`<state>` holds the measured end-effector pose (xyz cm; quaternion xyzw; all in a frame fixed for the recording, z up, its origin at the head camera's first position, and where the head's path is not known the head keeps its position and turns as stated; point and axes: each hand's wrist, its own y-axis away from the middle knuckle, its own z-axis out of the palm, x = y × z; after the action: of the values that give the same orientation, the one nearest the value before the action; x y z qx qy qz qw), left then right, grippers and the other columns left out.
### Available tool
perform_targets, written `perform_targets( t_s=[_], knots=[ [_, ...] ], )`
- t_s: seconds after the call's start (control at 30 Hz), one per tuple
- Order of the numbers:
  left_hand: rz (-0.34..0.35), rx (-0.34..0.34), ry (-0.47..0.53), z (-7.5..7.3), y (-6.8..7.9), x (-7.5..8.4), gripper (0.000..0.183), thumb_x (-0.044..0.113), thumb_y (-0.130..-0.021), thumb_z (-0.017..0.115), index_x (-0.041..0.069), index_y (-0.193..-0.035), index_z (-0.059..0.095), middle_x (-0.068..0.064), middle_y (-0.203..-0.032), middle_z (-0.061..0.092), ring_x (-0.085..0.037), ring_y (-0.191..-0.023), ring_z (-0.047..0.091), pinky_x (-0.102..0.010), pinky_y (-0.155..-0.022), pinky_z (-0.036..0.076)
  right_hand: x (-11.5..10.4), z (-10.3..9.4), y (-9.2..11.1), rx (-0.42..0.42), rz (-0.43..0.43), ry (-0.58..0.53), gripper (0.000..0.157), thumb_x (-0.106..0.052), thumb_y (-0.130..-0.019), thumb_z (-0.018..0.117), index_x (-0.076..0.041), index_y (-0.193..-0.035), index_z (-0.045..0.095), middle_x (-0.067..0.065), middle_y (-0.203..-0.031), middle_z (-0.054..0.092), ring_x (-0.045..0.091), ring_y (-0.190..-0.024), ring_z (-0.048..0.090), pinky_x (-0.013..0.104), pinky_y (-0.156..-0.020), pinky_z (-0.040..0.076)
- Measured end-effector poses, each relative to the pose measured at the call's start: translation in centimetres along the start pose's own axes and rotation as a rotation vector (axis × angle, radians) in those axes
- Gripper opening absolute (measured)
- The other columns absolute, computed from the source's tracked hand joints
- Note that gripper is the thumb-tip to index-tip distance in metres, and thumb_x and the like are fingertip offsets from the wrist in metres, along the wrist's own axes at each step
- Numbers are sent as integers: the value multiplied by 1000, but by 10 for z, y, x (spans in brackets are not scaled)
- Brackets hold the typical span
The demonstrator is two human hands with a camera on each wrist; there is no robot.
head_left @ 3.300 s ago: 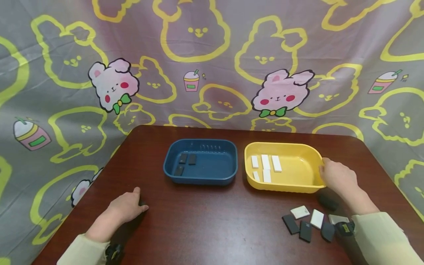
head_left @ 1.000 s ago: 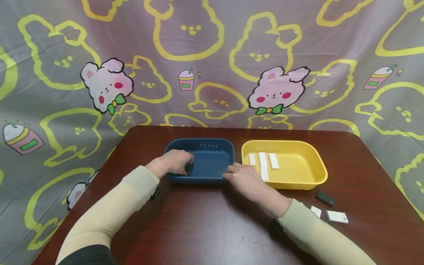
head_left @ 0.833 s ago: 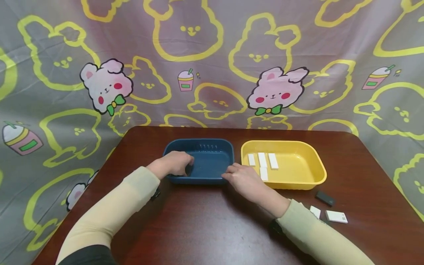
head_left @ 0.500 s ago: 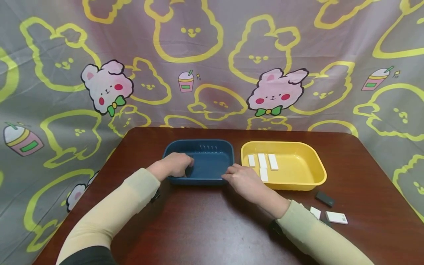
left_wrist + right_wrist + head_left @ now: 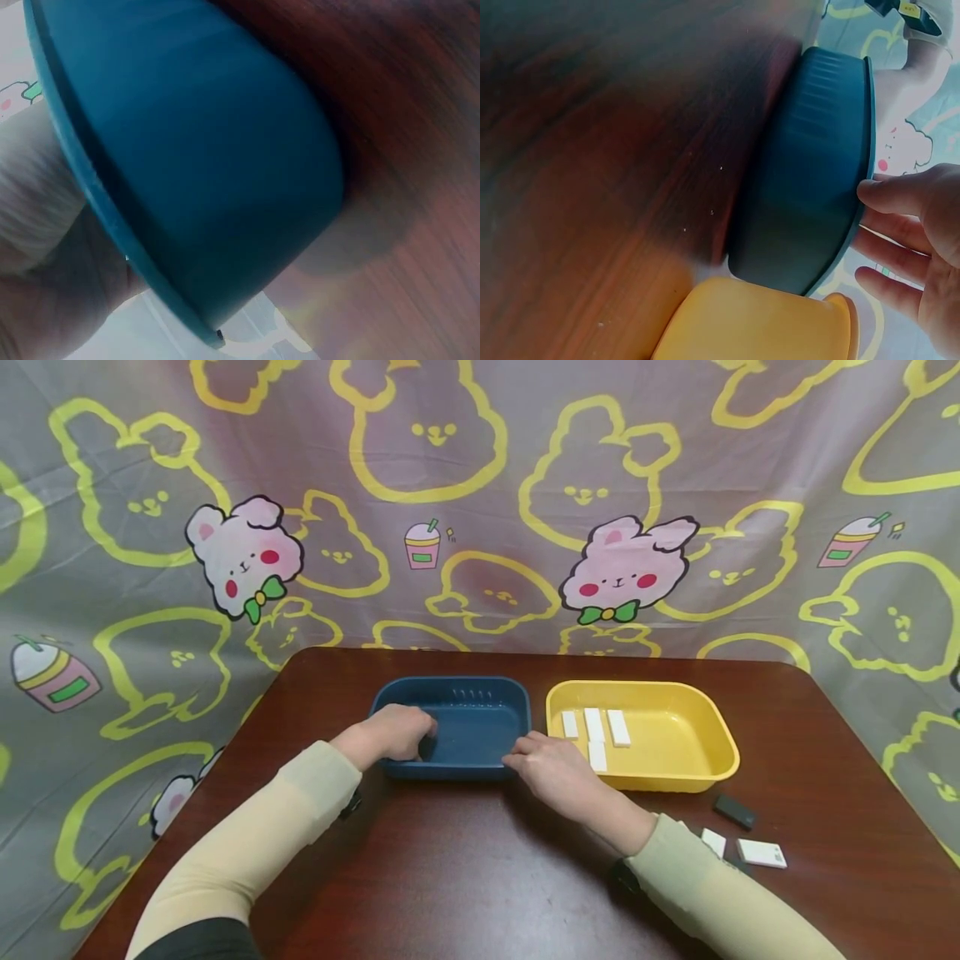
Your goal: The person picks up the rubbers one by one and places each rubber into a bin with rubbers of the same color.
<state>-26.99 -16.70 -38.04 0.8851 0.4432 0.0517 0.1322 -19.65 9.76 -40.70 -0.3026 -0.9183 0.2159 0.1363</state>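
My left hand (image 5: 396,732) reaches over the left side of the blue tray (image 5: 480,768), its fingers bent down inside. A dark patch shows under those fingers, but what they touch is hidden; the left wrist view shows mostly the tray's outer wall (image 5: 225,150). At the tray's front right corner, my right hand (image 5: 558,774) pinches the rim. The right wrist view has the thumb (image 5: 889,195) on the outside and other fingers behind the rim. Several white rectangular blocks (image 5: 618,727) lie in the left part of the yellow tray (image 5: 675,782).
On the brown table (image 5: 450,877), right of the yellow tray, lie a black block (image 5: 734,811), a white block (image 5: 762,852) and another white block (image 5: 714,842), partly covered by the right sleeve (image 5: 720,885). A patterned cloth (image 5: 480,635) hangs behind the table.
Earlier, my left hand was on the table at left and my right hand at the yellow tray's right rim; both have moved to the blue tray. Over the last second they stay nearly still.
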Motion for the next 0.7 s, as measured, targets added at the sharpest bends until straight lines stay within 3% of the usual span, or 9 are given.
perform_targets(
  t_s=[0.13, 0.27, 0.4, 0.6, 0.7],
  knots=[
    [-4, 10, 7, -4, 3, -2, 39, 27, -80, 81, 8, -112, 70, -5, -103, 69, -18, -91, 63, -39, -84, 51, 1, 0, 1, -4, 0, -16, 15, -7, -82, 75, -9, -97, 76, 2, -84, 67, 18, -76, 60, 26, -60, 50],
    [-13, 37, 46, -8, 5, -1, 41, 33, -84, 76, 7, -115, 68, -4, -104, 69, -18, -94, 63, -38, -83, 51, 4, -8, 4, -26, 19, -77, 25, -11, -83, 76, -7, -107, 73, 5, -99, 69, 20, -91, 63, 31, -73, 53],
    [-13, 102, 96, -13, 6, 7, 42, 36, -90, 69, 7, -120, 66, -5, -108, 68, -17, -94, 64, -38, -82, 51, 14, -27, 12, -31, 98, -135, 39, -14, -80, 80, -6, -116, 69, 7, -112, 67, 22, -102, 63, 37, -83, 53],
    [51, 262, 159, -24, 2, 33, 40, 35, -93, 66, 9, -123, 64, -6, -117, 65, -18, -101, 62, -38, -87, 50, 49, -64, 47, 98, 248, -145, 42, -11, -78, 80, -4, -117, 66, 10, -112, 64, 29, -99, 63, 46, -78, 53],
    [108, 334, 233, -30, -3, 49, 38, 33, -93, 67, 11, -123, 64, -4, -119, 63, -18, -104, 62, -36, -87, 49, 66, -82, 72, 133, 345, -91, 43, -9, -78, 78, -3, -118, 64, 13, -113, 64, 32, -96, 62, 49, -70, 53]
  ],
)
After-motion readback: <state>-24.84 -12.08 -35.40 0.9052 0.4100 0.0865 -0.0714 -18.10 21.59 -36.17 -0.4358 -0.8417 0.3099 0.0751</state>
